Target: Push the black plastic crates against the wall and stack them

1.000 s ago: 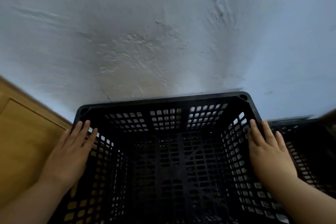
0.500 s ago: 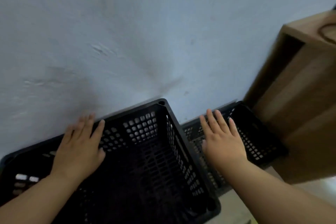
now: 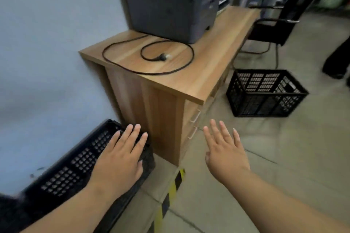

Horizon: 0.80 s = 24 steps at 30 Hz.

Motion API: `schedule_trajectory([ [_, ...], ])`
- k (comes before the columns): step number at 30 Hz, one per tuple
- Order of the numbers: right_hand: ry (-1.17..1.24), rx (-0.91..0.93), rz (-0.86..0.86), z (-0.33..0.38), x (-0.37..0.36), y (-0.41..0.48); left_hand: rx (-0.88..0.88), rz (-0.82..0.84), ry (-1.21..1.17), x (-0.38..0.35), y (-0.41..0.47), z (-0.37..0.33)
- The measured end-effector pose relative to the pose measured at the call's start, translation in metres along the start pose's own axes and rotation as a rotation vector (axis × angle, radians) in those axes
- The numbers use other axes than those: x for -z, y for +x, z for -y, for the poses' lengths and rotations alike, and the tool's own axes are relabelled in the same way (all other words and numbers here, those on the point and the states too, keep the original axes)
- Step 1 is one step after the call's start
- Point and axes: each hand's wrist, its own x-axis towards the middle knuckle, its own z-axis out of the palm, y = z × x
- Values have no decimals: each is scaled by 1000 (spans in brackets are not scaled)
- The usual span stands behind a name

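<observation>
A black plastic crate (image 3: 72,168) stands at the lower left, its far side against the pale wall (image 3: 47,62) and its right end beside a wooden cabinet. My left hand (image 3: 121,155) hovers flat over that crate's right end, fingers spread, holding nothing. My right hand (image 3: 225,151) is raised over the floor to the right of the cabinet, fingers apart and empty. A second black crate (image 3: 265,94) sits alone on the floor at the right, away from the wall.
The wooden cabinet (image 3: 170,73) stands against the wall with a dark printer (image 3: 170,4) and a coiled black cable (image 3: 149,56) on top. A black chair (image 3: 278,24) stands behind the far crate. Yellow-black tape (image 3: 170,195) runs across the tiled floor.
The view has swung right, from the crates at the wall to the cabinet and the far crate. Both hands have come off the crate rims and now hang open in the air.
</observation>
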Motion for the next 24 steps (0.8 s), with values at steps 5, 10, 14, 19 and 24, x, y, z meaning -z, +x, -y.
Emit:
schedule_trajectory([
  [5,-70,-201,-52,-171,16,-18,-146,28,-44,2,99,-160],
  [10,-46,-358,49,-280,25,-16,-243,26,-18,-13,184,-259],
  [14,-46,-416,84,-346,21,5,-267,106,-15,-22,258,-307],
  [19,-43,-447,58,-433,10,73,-253,-12,-11,-39,360,-351],
  [24,-35,-467,97,-520,2,185,-207,32,-39,-71,477,-367],
])
